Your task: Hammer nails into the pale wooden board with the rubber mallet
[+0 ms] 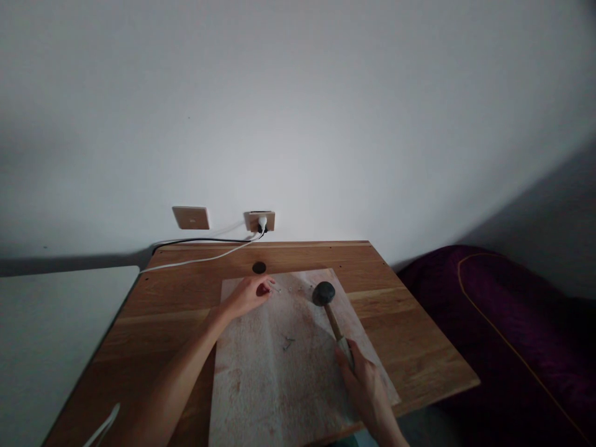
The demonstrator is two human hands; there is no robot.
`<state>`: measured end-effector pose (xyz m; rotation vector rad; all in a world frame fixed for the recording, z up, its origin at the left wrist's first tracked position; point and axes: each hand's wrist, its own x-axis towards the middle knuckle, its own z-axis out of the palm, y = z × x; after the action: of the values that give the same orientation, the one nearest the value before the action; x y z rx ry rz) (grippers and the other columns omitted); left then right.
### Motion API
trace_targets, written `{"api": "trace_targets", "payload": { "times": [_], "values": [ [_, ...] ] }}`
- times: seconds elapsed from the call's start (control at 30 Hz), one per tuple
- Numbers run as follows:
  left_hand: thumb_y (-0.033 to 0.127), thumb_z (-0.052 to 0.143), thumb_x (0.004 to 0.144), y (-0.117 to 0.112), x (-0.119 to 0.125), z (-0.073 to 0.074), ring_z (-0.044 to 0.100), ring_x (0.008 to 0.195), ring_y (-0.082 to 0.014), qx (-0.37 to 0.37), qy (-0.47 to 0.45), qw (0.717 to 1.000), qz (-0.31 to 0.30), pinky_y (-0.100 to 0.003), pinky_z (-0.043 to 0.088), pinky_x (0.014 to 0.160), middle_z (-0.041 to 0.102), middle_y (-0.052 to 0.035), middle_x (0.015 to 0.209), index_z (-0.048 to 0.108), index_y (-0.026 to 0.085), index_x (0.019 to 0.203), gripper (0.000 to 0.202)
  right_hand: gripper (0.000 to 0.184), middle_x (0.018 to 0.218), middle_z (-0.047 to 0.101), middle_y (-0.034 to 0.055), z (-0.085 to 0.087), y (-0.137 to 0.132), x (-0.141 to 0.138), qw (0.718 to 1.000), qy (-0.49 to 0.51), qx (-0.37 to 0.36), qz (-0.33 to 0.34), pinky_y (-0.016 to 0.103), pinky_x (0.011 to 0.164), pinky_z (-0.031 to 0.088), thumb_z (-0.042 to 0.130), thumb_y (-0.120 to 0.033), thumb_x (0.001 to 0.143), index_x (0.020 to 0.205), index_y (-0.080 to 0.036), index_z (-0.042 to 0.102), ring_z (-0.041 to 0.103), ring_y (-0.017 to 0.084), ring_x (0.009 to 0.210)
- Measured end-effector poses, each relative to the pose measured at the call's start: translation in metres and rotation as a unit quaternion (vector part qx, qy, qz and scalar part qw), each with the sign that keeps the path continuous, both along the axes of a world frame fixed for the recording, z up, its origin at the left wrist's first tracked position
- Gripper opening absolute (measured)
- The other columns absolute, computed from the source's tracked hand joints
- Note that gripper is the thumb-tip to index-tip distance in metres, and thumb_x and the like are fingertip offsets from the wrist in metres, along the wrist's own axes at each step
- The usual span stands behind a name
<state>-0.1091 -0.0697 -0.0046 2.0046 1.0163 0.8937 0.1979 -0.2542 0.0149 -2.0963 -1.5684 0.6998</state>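
Observation:
My right hand [366, 377] is wrapped round the handle of a rubber mallet [324, 293]. Its black head is over the upper right of a whitish wooden board [261, 385], and I cannot tell whether it touches the wood. Near the board's upper left corner, my left hand [249, 295] is closed in a pinch on a small, thin nail [276, 288], partly hidden by the fingers. A few loose nails [287, 343] lie at the middle of the board. Tiny marks or nail heads dot its far edge between the hands.
The board rests on a brown wooden table [410, 329], which stands against a white wall. A black cable and a white cable [200, 262] run from a wall socket [261, 221] along the table's back. A white surface [56, 335] adjoins at left, purple fabric [447, 298] at right.

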Motion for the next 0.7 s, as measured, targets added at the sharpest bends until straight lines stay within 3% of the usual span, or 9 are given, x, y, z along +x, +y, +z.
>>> {"api": "trace_targets", "payload": {
  "times": [0.07, 0.13, 0.23, 0.3, 0.43, 0.53, 0.6, 0.7],
  "values": [
    [0.016, 0.071, 0.080, 0.000, 0.000, -0.001, 0.067, 0.077, -0.0157, 0.006, 0.004, 1.000, 0.006, -0.026, 0.052, 0.076, 0.075, -0.0021, 0.090, 0.069, 0.021, 0.111, 0.031, 0.057, 0.086, 0.079, 0.0155, 0.003, 0.003, 0.000, 1.000, 0.006, 0.001, -0.014, 0.034, 0.071, 0.053, 0.041, -0.063, 0.090, 0.115, -0.017, 0.064, 0.076, 0.032, 0.085],
    [0.018, 0.077, 0.078, 0.000, 0.000, -0.001, 0.068, 0.079, -0.0165, 0.011, 0.009, 1.000, 0.012, -0.026, 0.052, 0.076, 0.075, -0.0032, 0.095, 0.069, 0.021, 0.110, 0.033, 0.054, 0.065, 0.072, 0.0066, 0.011, 0.006, -0.002, 0.999, 0.043, -0.023, -0.013, 0.032, 0.059, 0.049, 0.043, -0.064, 0.088, 0.109, -0.018, 0.062, 0.071, 0.026, 0.063],
    [0.017, 0.077, 0.080, 0.000, 0.000, -0.002, 0.069, 0.083, -0.0180, 0.017, 0.013, 1.000, 0.022, -0.027, 0.051, 0.078, 0.074, -0.0022, 0.091, 0.070, 0.021, 0.108, 0.029, 0.053, 0.044, 0.047, -0.0088, 0.031, 0.005, -0.009, 0.989, 0.129, -0.069, 0.011, 0.026, 0.042, 0.035, 0.045, -0.068, 0.087, 0.103, -0.020, 0.058, 0.049, 0.016, 0.037],
    [0.014, 0.074, 0.082, 0.001, -0.001, -0.003, 0.070, 0.084, -0.0186, 0.018, 0.013, 0.999, 0.028, -0.027, 0.051, 0.080, 0.074, -0.0015, 0.089, 0.070, 0.022, 0.107, 0.027, 0.054, 0.043, 0.041, -0.0115, 0.047, 0.001, -0.019, 0.982, 0.179, -0.054, 0.014, 0.024, 0.041, 0.034, 0.046, -0.072, 0.087, 0.101, -0.020, 0.056, 0.044, 0.013, 0.036],
    [0.013, 0.072, 0.081, 0.003, 0.000, -0.006, 0.071, 0.082, -0.0193, 0.008, 0.018, 1.000, 0.024, -0.028, 0.051, 0.080, 0.077, -0.0017, 0.090, 0.072, 0.022, 0.106, 0.027, 0.070, 0.062, 0.056, -0.0077, 0.074, -0.006, -0.044, 0.960, 0.279, -0.027, 0.003, 0.022, 0.039, 0.042, 0.047, -0.078, 0.088, 0.128, -0.021, 0.047, 0.054, 0.013, 0.041],
    [0.014, 0.071, 0.080, 0.003, 0.001, -0.005, 0.070, 0.081, -0.0195, -0.002, 0.030, 0.999, 0.022, -0.028, 0.050, 0.078, 0.077, -0.0013, 0.088, 0.072, 0.022, 0.110, 0.030, 0.077, 0.060, 0.048, -0.0117, 0.074, -0.004, -0.058, 0.950, 0.307, -0.051, -0.009, 0.017, 0.035, 0.030, 0.051, -0.078, 0.088, 0.140, -0.022, 0.042, 0.042, 0.008, 0.037],
    [0.014, 0.070, 0.082, 0.003, 0.002, -0.003, 0.069, 0.080, -0.0189, -0.005, 0.034, 0.999, 0.018, -0.028, 0.050, 0.078, 0.076, -0.0007, 0.087, 0.070, 0.021, 0.113, 0.032, 0.075, 0.053, 0.038, -0.0140, 0.066, 0.000, -0.065, 0.954, 0.295, -0.061, 0.012, 0.017, 0.035, 0.024, 0.051, -0.077, 0.089, 0.136, -0.020, 0.047, 0.032, 0.008, 0.037],
    [0.015, 0.072, 0.080, 0.001, 0.002, 0.000, 0.067, 0.082, -0.0179, 0.006, 0.035, 0.999, 0.011, -0.028, 0.050, 0.079, 0.073, -0.0009, 0.091, 0.067, 0.020, 0.113, 0.033, 0.068, 0.052, 0.035, -0.0126, 0.053, 0.008, -0.076, 0.965, 0.250, -0.018, 0.069, 0.019, 0.036, 0.026, 0.045, -0.076, 0.093, 0.127, -0.018, 0.056, 0.032, 0.009, 0.039]
  ]
}}
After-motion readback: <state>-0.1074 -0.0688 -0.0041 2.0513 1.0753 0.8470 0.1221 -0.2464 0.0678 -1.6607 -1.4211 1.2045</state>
